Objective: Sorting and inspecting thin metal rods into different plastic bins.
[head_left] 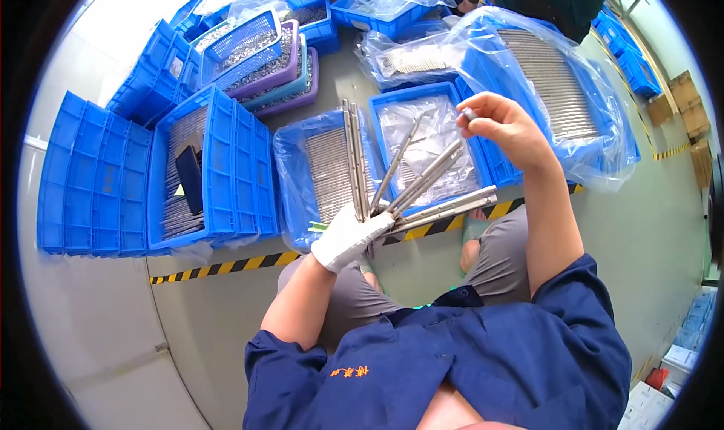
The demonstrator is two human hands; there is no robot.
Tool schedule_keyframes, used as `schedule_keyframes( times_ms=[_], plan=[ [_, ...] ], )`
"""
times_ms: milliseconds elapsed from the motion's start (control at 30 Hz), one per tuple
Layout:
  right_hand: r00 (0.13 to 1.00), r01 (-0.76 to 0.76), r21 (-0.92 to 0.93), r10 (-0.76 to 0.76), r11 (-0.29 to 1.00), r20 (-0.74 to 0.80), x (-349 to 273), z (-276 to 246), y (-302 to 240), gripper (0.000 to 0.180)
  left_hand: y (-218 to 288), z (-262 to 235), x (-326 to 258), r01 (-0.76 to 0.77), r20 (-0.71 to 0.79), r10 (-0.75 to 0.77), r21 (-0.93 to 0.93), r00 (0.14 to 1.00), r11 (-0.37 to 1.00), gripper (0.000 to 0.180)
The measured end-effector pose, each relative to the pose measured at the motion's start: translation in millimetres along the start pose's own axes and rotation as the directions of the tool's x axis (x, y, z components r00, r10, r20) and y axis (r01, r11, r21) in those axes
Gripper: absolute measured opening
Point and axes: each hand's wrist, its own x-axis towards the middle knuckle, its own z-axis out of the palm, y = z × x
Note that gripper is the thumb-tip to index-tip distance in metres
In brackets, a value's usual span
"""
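Observation:
My left hand [348,238], in a white glove, is wrapped round a bundle of long thin metal rods [430,175]. The rods fan out: some stand nearly upright, others slant to the right. My right hand [513,132] is bare and raised to the right of the rods. Its thumb and fingertips pinch a small grey metal piece [469,115]. Beneath the rods stands a blue crate [375,104] lined with clear plastic. Left of it, another blue crate [280,147] holds rows of similar rods.
A large plastic-draped crate [490,147] of rods stands at right. Stacked blue crates [241,173] are at left, a dark flat object [188,179] on one's rods. Beyond are purple and teal trays [290,60] of small metal parts. Another person [554,4] is at the far right. Striped tape [249,264] crosses the floor.

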Motion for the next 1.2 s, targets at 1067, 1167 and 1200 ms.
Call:
schedule_keyframes(
  times_ms=[1067,1167,1200],
  plan=[
    [0.976,-0.147,0.006,0.144,0.989,0.163,6,10,19,0.025,2,16,-5,-0.026,0.098,0.01,0.162,0.995,0.987,0.025],
    [0.972,-0.161,-0.006,0.16,0.987,0.171,3,16,22,0.028,2,17,-3,-0.016,0.1,-0.002,0.176,0.995,0.984,0.027],
    [0.97,-0.171,0.014,0.166,0.985,0.178,3,16,20,0.028,0,16,-2,-0.016,0.1,-0.002,0.179,0.995,0.984,0.027]
  ],
)
